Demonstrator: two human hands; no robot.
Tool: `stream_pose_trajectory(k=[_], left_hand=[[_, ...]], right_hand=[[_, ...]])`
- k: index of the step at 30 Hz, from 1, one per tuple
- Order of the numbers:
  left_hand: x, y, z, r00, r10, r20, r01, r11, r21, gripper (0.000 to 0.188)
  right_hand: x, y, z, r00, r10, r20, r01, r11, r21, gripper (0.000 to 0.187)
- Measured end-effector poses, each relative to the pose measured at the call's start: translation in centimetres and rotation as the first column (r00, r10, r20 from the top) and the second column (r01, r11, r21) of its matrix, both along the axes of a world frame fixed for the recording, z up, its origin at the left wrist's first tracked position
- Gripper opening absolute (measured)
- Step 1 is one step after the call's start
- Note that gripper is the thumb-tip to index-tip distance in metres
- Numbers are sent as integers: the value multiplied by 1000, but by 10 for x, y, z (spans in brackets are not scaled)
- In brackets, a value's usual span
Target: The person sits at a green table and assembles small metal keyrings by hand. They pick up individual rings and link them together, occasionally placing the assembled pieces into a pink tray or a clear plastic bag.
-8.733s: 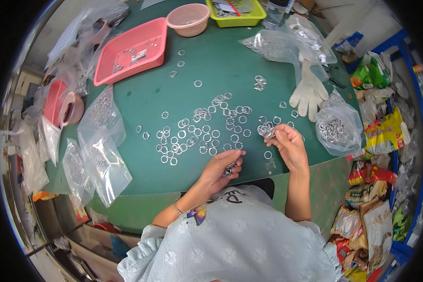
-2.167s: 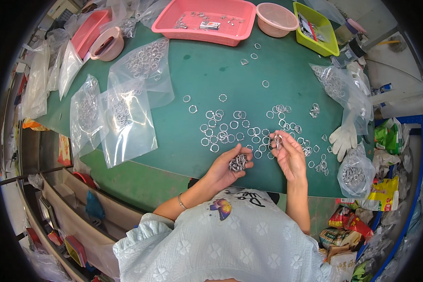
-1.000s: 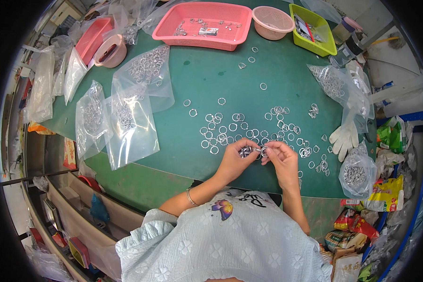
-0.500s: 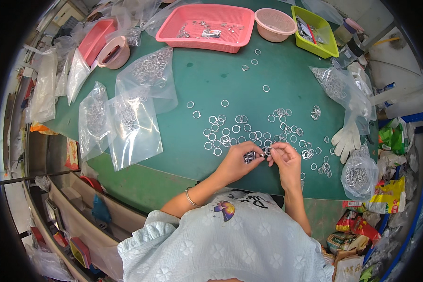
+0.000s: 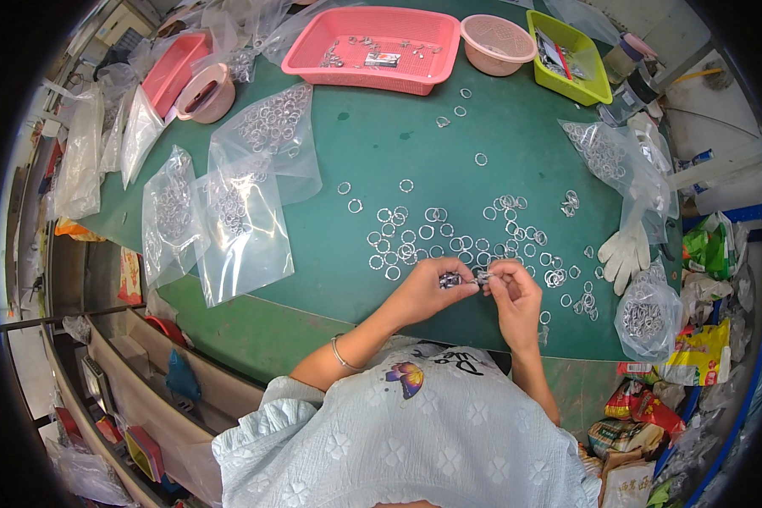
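— So where are the hands?
— Both meet at six o'clock on the green table (image 5: 381,144): left hand (image 5: 423,292) pinches a cluster of small metal rings (image 5: 450,280), right hand (image 5: 512,296) grips one ring beside it.
— And loose silver rings (image 5: 449,233)?
— Scattered at twelve o'clock of the hands.

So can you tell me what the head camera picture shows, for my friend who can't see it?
A person's left hand and right hand meet over a green table, pinching a small bunch of silver metal rings. Loose silver rings lie scattered beyond; clear plastic bags of rings lie left, a pink plastic basket farther off.
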State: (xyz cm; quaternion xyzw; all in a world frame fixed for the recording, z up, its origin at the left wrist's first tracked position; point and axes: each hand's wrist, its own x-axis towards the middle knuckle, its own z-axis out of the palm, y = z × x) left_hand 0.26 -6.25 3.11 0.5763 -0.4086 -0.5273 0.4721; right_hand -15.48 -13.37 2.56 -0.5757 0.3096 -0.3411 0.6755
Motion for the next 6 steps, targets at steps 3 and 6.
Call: stream_pose_trajectory(k=[3,6], left_hand=[[5,1,-7,929,-23,-370,77,988,133,9],[3,3,-27,742,47,-669,97,980,176,20]], right_hand=[[-2,-1,-2,1000,-12,11,12,1000,-11,8],[-2,-2,-1,1000,-13,10,13,1000,4,7]])
